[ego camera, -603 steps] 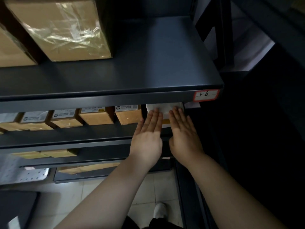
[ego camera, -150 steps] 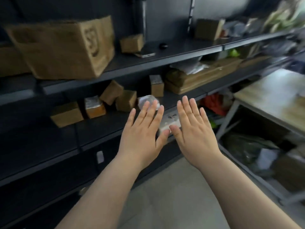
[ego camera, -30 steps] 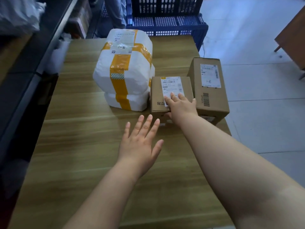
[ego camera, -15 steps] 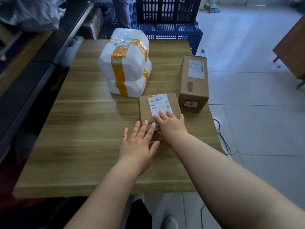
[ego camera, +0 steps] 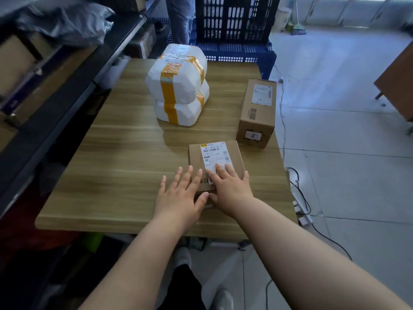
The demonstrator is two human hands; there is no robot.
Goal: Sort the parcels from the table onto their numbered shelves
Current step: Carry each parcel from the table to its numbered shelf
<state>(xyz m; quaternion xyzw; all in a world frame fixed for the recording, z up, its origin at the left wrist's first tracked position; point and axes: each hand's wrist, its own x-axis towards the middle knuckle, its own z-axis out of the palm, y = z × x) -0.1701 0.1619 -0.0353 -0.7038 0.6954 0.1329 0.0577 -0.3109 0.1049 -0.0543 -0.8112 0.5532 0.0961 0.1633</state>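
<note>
Small cardboard parcel (ego camera: 234, 155) lies toward the front right of your wooden table (ego camera: 111, 153). Your left hand (ego camera: 178, 195), fingers straight and spread, touches its near left edge; your right hand (ego camera: 230, 189) rests flat on its label.

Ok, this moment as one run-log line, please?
right hand flat on small box | left hand at its left edge | white bundle, long box untouched

On the table (ego camera: 111, 166), small box (ego camera: 194, 156) at front, taped bundle (ego camera: 178, 86) behind it, long box (ego camera: 257, 118) at right; crate (ego camera: 234, 21) beyond.
</note>
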